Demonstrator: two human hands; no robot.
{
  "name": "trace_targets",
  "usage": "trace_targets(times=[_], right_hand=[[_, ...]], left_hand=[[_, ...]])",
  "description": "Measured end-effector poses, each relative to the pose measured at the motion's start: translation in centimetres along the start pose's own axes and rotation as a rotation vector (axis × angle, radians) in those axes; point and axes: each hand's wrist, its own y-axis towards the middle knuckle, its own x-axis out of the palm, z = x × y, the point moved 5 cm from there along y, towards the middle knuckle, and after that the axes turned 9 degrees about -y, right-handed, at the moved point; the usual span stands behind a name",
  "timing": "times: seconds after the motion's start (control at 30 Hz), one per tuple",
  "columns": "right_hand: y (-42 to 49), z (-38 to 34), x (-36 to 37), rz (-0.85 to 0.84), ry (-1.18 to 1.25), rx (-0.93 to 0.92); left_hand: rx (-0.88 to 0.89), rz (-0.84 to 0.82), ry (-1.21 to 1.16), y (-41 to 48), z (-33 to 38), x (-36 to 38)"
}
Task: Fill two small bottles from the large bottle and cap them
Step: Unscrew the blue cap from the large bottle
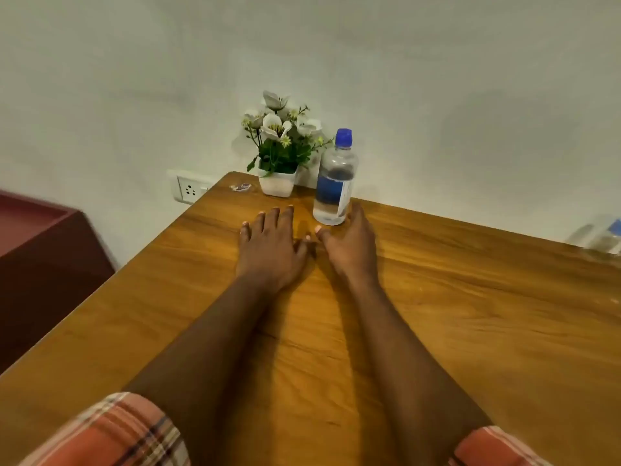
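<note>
A clear plastic bottle point(335, 178) with a blue cap and blue label stands upright near the far edge of the wooden table point(470, 314), partly filled with water. My left hand point(268, 243) lies flat on the table, fingers straight, a little left of the bottle. My right hand point(349, 243) rests on the table with straight fingers just right of the bottle's base, close to it or touching it; neither hand holds anything. A blurred clear bottle with blue on it point(601, 235) sits at the table's far right edge.
A white pot of artificial white flowers point(279, 153) stands at the table's back corner against the wall. A small sticker point(241, 187) lies left of the pot. A wall socket point(188, 190) and a dark red cabinet point(43, 260) are to the left.
</note>
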Motion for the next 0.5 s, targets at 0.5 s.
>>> trace_targets(times=[0.5], right_hand=[[6.0, 0.4, 2.1, 0.074, -0.011, -0.026]], left_hand=[[0.051, 0.060, 0.019, 5.3, -0.5, 1.6]])
